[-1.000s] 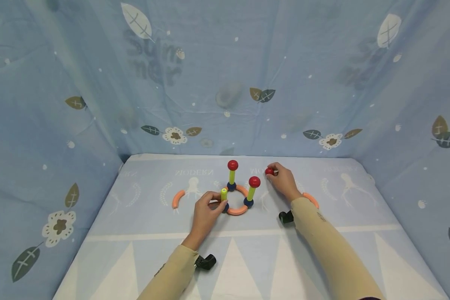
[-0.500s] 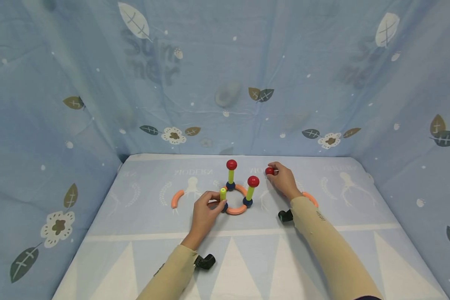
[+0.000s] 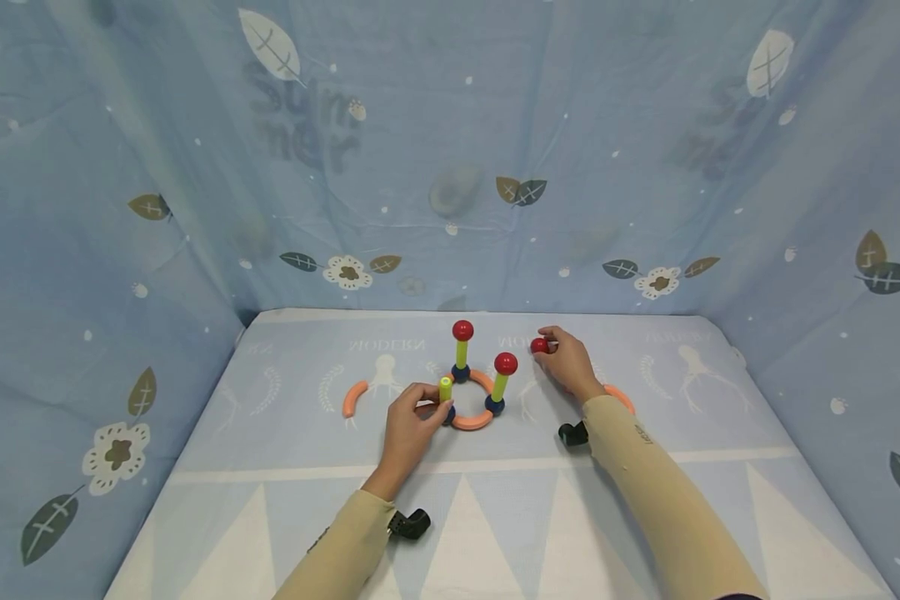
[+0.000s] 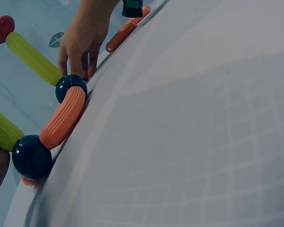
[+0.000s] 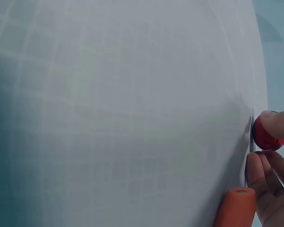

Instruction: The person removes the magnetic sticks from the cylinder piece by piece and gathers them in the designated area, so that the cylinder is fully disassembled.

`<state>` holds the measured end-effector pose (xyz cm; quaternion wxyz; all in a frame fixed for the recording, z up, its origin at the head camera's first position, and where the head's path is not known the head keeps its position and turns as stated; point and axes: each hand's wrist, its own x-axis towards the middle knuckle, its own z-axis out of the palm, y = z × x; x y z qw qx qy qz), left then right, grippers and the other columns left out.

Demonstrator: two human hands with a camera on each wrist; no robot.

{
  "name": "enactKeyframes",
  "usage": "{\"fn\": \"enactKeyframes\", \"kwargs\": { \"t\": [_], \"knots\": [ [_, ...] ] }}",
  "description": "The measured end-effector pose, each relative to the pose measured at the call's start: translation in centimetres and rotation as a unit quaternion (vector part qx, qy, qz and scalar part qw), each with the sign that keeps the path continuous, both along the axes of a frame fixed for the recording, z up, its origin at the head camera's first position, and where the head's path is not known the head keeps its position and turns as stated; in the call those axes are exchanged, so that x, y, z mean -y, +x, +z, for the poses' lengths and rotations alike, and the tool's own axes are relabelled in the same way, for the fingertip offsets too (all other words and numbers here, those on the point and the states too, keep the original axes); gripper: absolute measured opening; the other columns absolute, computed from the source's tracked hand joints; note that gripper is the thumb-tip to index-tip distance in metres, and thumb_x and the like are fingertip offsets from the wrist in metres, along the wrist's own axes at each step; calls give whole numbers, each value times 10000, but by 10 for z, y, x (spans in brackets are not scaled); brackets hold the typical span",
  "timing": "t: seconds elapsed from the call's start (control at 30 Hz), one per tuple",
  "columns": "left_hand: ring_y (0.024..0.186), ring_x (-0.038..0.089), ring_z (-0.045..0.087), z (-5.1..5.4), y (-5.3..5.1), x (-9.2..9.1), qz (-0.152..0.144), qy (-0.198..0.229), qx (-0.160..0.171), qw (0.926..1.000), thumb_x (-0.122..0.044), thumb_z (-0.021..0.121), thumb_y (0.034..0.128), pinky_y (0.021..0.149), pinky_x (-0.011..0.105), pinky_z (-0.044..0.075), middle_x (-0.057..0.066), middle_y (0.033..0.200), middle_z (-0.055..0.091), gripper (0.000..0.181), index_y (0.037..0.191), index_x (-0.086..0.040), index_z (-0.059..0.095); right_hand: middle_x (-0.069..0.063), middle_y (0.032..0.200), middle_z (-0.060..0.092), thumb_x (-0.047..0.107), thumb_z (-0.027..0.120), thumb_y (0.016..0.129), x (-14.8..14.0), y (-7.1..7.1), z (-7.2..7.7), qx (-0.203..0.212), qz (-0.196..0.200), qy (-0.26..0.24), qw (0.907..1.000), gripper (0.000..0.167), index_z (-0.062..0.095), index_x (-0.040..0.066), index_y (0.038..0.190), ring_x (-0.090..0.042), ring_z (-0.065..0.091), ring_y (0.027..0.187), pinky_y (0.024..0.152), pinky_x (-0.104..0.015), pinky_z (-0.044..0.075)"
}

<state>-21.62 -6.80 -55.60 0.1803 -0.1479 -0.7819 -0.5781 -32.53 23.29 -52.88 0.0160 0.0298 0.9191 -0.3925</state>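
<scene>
A ring of curved orange pieces [image 3: 471, 422] and navy balls [image 3: 495, 405] lies on the cloth. Two yellow-green rods [image 3: 498, 387] stand on it, each topped by a red ball [image 3: 506, 363]. My left hand [image 3: 411, 421] pinches a third rod [image 3: 446, 388], bare at its top, above the front-left navy ball [image 4: 32, 158]. To the right of the ring, my right hand [image 3: 570, 364] holds a loose red ball [image 3: 538, 345] between thumb and fingers, at the cloth. The right wrist view shows the thumb on this red ball [image 5: 265, 135].
One loose curved orange piece [image 3: 355, 398] lies left of the ring. Another orange piece [image 3: 621, 398] is partly hidden behind the right forearm. Black devices [image 3: 410, 524] sit at both wrists. Patterned blue cloth [image 3: 450, 167] walls the back and sides.
Both hands keep their places and grips. Only a slight shift of the whole head view shows; the ring and loose pieces stay where they were.
</scene>
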Motion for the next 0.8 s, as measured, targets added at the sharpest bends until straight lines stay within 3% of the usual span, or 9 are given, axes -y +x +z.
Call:
{"fn": "enactKeyframes", "kwargs": {
  "t": [0.6,0.8],
  "knots": [
    [963,188,694,1,2,-1,-27,12,77,10000,-139,783,912,814,319,603,15,1016,678,131,1024,-128,715,-155,1441,526,117,731,938,0,4,5,170,-19,-23,9999,586,493,112,1473,-325,542,1241,1084,-497,452],
    [966,165,689,2,2,1,-18,23,169,9999,-134,784,910,816,267,592,15,1017,676,130,1020,-125,716,-160,1447,511,99,723,935,1,5,5,174,36,19,9998,591,484,96,1476,-325,544,1230,1077,-494,458]
  ]
}}
